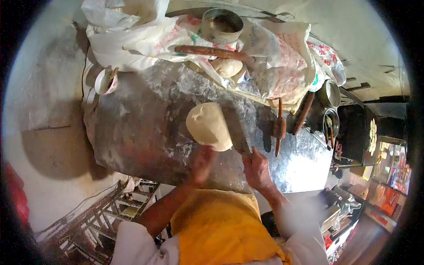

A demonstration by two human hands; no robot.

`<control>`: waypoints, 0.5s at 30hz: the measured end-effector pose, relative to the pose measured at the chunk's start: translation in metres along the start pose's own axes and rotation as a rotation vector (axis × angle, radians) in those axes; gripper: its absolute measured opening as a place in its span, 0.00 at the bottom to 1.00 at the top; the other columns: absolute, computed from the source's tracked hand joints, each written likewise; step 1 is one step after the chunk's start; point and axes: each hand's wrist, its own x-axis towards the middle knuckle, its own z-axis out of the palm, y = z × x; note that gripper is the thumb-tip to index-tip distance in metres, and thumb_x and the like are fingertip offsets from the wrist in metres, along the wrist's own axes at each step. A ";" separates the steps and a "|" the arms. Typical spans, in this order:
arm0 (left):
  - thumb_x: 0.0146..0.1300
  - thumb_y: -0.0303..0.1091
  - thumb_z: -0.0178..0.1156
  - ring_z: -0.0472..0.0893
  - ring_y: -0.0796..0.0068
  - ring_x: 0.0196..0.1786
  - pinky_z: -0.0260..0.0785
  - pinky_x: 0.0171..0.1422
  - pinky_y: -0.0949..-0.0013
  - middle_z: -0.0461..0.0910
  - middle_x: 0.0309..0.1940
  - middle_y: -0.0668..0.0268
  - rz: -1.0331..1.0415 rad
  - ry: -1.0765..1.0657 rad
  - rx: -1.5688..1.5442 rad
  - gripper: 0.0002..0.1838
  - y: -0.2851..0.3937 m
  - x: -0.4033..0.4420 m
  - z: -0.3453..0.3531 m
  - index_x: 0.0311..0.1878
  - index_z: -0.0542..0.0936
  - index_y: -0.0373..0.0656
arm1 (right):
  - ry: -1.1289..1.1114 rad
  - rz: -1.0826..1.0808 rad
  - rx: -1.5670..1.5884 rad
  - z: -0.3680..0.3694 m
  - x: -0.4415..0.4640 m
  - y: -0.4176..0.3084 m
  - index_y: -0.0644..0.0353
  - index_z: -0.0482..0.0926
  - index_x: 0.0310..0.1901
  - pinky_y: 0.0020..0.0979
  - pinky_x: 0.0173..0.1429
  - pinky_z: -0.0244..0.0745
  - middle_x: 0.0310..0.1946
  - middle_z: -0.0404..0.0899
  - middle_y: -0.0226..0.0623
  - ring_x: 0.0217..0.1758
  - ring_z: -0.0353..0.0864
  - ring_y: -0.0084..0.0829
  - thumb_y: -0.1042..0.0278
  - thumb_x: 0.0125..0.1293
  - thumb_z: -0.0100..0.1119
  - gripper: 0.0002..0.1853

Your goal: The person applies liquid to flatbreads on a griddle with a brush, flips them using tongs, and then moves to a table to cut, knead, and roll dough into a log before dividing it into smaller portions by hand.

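Observation:
A large pale lump of dough (207, 126) lies on the dark, flour-dusted work surface (132, 128). My right hand (258, 168) is closed round the handle of a cleaver (236, 129). Its broad blade stands along the dough's right side, close against it; whether it cuts in, I cannot tell. My left hand (203, 165) is at the dough's near edge, smeared by motion, so its fingers cannot be made out.
Floury sacks (278, 57) cover the back, with a rolling pin (212, 52), another dough piece (226, 67) and a metal pot (221, 26). At right lie a spindle-shaped roller (279, 128) and a wooden stick (304, 114). A bowl (106, 81) stands at left.

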 end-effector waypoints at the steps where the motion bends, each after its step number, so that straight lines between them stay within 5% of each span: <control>1: 0.72 0.37 0.63 0.78 0.68 0.51 0.74 0.58 0.60 0.76 0.54 0.61 0.029 0.167 0.015 0.24 0.003 0.008 -0.009 0.67 0.68 0.43 | 0.004 0.004 -0.001 0.004 0.000 0.000 0.65 0.76 0.48 0.43 0.32 0.80 0.29 0.82 0.48 0.29 0.85 0.48 0.69 0.75 0.54 0.08; 3: 0.73 0.35 0.62 0.76 0.66 0.56 0.72 0.64 0.61 0.71 0.60 0.58 0.015 0.418 0.115 0.27 0.059 0.021 -0.012 0.70 0.66 0.41 | 0.010 -0.217 -0.219 0.017 0.007 -0.003 0.60 0.70 0.47 0.51 0.27 0.77 0.32 0.80 0.50 0.27 0.82 0.55 0.70 0.72 0.54 0.06; 7: 0.71 0.38 0.65 0.75 0.59 0.60 0.68 0.69 0.56 0.67 0.64 0.52 0.211 0.372 0.165 0.33 0.036 0.074 -0.020 0.72 0.63 0.37 | -0.054 -0.206 -0.421 0.019 0.016 -0.022 0.62 0.68 0.48 0.50 0.28 0.79 0.37 0.81 0.50 0.29 0.84 0.53 0.73 0.70 0.53 0.09; 10: 0.56 0.52 0.76 0.68 0.43 0.67 0.61 0.73 0.46 0.69 0.66 0.44 0.376 0.581 0.896 0.50 0.021 0.099 -0.010 0.73 0.63 0.33 | -0.074 -0.241 -0.514 0.019 0.016 -0.028 0.63 0.68 0.49 0.49 0.28 0.80 0.37 0.81 0.49 0.29 0.85 0.52 0.73 0.69 0.53 0.10; 15: 0.54 0.54 0.76 0.62 0.42 0.72 0.55 0.75 0.42 0.68 0.67 0.42 0.099 0.491 0.665 0.53 0.061 0.091 -0.005 0.75 0.61 0.34 | -0.162 -0.095 -0.555 0.026 0.029 -0.050 0.60 0.67 0.49 0.53 0.33 0.80 0.36 0.82 0.51 0.33 0.85 0.58 0.72 0.73 0.50 0.07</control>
